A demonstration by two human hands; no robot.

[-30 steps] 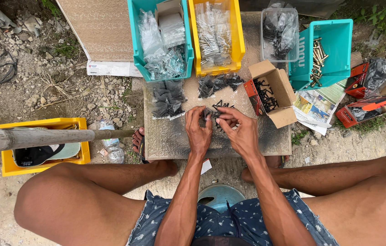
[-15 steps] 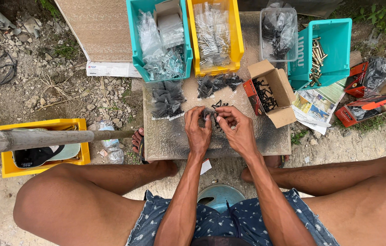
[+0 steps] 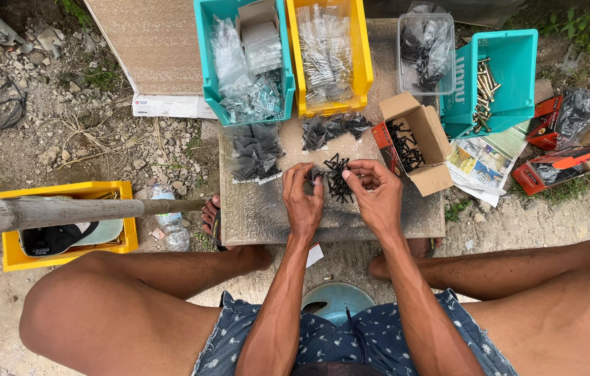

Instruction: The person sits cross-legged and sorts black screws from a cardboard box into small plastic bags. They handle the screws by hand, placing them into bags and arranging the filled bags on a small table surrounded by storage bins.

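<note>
My left hand (image 3: 303, 195) and my right hand (image 3: 374, 188) rest side by side on a grey slab (image 3: 267, 216), on either side of a small loose pile of black screws (image 3: 337, 178). The fingers of both hands are curled and pinch at screws from that pile; what each one grips is too small to make out clearly. Just beyond the pile lie small clear bags of black screws (image 3: 256, 152) and more bags of black screws (image 3: 335, 128). An open cardboard box of black screws (image 3: 412, 143) stands to the right of my right hand.
A teal bin (image 3: 206, 56) and a yellow bin (image 3: 362, 63) hold bagged fasteners at the back. A clear tub (image 3: 426, 43), a second teal bin with brass screws (image 3: 511, 76) and orange boxes (image 3: 556, 163) sit right. A yellow crate (image 3: 65, 189) and a pole (image 3: 65, 212) are left.
Both hands have drawn slightly apart and lowered toward the slab, so the loose pile of black screws shows between them.
</note>
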